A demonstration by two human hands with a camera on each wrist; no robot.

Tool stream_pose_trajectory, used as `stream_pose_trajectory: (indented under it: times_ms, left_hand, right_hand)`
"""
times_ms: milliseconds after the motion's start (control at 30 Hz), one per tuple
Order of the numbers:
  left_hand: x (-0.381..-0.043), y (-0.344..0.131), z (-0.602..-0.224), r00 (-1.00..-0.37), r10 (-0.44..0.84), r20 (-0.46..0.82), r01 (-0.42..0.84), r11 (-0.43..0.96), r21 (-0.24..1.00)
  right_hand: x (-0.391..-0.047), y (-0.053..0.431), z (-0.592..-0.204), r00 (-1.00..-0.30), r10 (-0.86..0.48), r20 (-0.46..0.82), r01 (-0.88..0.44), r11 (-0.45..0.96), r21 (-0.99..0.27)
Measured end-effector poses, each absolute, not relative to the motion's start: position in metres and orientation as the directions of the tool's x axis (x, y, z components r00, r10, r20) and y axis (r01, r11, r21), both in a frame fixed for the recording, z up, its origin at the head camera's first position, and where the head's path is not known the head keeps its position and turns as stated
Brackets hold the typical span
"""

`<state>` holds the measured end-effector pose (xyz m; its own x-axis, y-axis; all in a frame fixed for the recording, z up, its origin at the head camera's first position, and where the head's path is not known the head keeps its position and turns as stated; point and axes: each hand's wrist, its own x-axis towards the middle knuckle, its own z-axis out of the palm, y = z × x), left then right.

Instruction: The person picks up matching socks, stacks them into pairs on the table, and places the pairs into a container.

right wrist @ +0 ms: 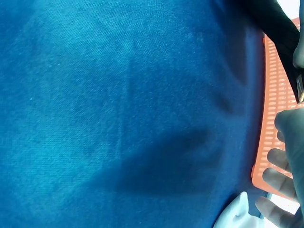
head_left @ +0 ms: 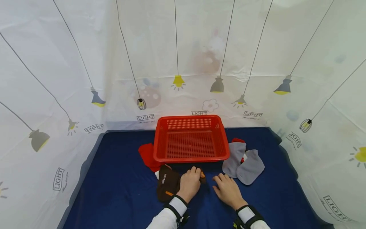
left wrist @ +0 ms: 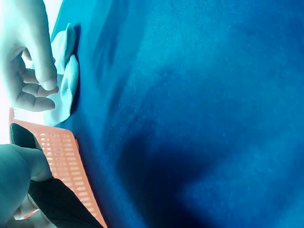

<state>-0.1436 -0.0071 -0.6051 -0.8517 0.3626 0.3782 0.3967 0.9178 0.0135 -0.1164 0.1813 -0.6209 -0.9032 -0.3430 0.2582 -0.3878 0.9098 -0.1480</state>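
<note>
In front of the basket, my left hand pinches a dark brown sock with "COTTON" lettering and orange details. The left wrist view shows the thumb and fingers closed on the dark fabric. Part of the sock hangs left of the hand, and a short end pokes out on its right. My right hand hovers just to the right, fingers loosely bent and holding nothing. Beyond its fingertips lie grey socks with red and white bits beside them.
A red plastic basket with perforated sides stands at the back middle of the dark blue cloth. By its left corner lies a red sock, partly beneath the brown one. White sheeting printed with lamps encloses the back and sides.
</note>
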Motion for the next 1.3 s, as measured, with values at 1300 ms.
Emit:
stream_pose_trajectory:
  times_ms: [1300]
  left_hand:
    - [-0.132,0.032,-0.633,-0.854,0.422,0.305,0.458,0.887,0.053]
  right_hand:
    - [-0.110,0.202,-0.626,-0.921,-0.289,0.263,-0.340,0.924,-0.176]
